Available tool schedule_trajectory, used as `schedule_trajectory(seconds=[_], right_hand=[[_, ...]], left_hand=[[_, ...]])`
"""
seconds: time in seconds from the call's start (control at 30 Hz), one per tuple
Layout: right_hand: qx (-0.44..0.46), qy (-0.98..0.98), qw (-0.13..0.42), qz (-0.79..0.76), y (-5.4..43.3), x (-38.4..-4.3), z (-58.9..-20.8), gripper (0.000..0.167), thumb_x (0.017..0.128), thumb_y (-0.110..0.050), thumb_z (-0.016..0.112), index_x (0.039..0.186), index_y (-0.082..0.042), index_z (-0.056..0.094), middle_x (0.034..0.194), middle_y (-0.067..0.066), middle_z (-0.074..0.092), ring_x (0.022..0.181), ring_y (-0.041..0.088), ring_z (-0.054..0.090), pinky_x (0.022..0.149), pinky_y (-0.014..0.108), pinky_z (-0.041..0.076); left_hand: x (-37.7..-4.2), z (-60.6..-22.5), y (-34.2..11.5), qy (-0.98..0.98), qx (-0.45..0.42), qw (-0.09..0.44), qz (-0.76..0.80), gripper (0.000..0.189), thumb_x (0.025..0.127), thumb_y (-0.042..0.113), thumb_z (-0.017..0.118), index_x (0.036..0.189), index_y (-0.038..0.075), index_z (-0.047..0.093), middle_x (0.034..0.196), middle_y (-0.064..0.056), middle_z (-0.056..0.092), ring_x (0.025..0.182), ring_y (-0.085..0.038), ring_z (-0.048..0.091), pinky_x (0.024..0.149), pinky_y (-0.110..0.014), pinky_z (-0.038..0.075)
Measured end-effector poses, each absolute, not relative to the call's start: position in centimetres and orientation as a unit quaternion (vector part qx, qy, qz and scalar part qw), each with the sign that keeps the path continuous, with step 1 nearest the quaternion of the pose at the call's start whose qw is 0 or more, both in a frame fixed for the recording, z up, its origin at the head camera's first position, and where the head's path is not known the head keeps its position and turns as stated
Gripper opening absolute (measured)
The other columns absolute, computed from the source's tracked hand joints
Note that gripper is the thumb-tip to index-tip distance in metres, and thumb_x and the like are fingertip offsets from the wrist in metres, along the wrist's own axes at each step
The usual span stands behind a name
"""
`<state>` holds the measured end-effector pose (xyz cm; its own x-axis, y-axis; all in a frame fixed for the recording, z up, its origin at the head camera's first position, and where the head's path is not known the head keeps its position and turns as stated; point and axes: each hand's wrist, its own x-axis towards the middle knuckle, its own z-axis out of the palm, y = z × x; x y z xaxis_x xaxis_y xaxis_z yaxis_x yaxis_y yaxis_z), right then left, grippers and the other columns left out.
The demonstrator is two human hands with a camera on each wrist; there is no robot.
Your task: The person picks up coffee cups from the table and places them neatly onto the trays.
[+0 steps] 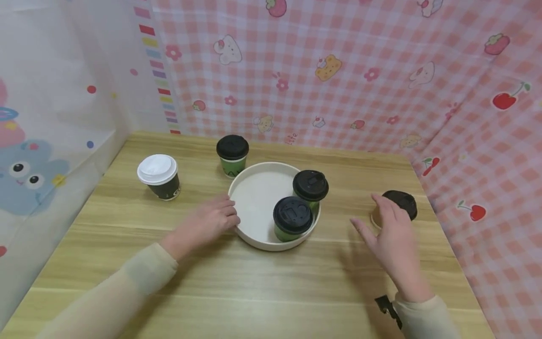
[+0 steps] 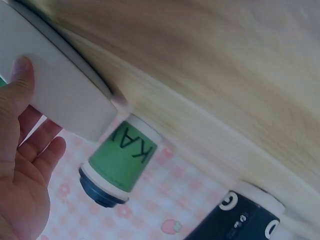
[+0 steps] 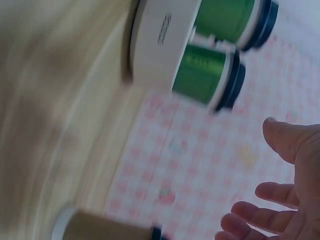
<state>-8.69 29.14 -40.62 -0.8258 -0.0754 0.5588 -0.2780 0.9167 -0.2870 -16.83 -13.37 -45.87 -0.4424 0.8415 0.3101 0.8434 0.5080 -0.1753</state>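
Observation:
At the left side of a round cream tray [image 1: 254,202], my left hand [image 1: 213,219] grips the rim. The left wrist view has the thumb [image 2: 22,75] against the tray's outer wall. Two green paper cups with black lids stand on the right part of the tray, a front cup [image 1: 293,219] and a back cup [image 1: 311,186]. My right hand [image 1: 395,242], thumb and fingers spread, hangs beside a brown cup [image 3: 107,227] with a black lid [image 1: 404,203]. Nothing is in its grasp, and in the head view it partly hides that cup.
Behind the tray's left edge stands another green cup [image 1: 233,160] with a black lid. Farther left is a black cup [image 1: 165,187] with a white lid [image 1: 157,168]. Printed cloth [image 1: 275,94] hangs along the back and sides of the wooden table [image 1: 254,292].

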Motion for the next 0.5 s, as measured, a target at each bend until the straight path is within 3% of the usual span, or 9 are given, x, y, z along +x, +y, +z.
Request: schedule_trajectory(seconds=[0.1,0.27,0.5], right_hand=[[0.053,-0.948,0.253,0.188,31.2,-9.5,-40.3,0.074,0.088,-0.027,0.087,0.145,0.010,0.055,0.140,0.037,0.059,0.128,0.058,0.052,0.110,0.070,0.040],[-0.024,-0.971,0.162,0.175,34.5,-10.9,-40.0,0.084,0.097,-0.048,0.076,0.156,0.003,0.045,0.152,0.041,0.046,0.132,0.068,0.039,0.109,0.076,0.033],[-0.046,-0.984,0.050,0.164,36.7,-12.4,-40.4,0.100,0.098,-0.068,0.064,0.166,-0.002,0.030,0.162,0.044,0.028,0.136,0.077,0.029,0.105,0.087,0.030]], left_hand=[[-16.3,-46.1,-12.8,-0.846,-0.500,0.187,-0.020,0.006,0.090,0.012,0.080,0.094,0.015,0.077,0.092,0.001,0.077,0.097,-0.023,0.071,0.101,-0.041,0.060],[-15.4,-46.5,-11.7,-0.841,-0.500,0.202,-0.037,0.010,0.091,0.024,0.083,0.091,0.017,0.076,0.085,0.004,0.074,0.085,-0.019,0.067,0.080,-0.033,0.057],[-13.9,-46.6,-9.5,-0.847,-0.497,0.185,-0.023,0.010,0.097,0.029,0.078,0.097,0.019,0.077,0.085,0.006,0.075,0.082,-0.017,0.067,0.080,-0.033,0.057]])
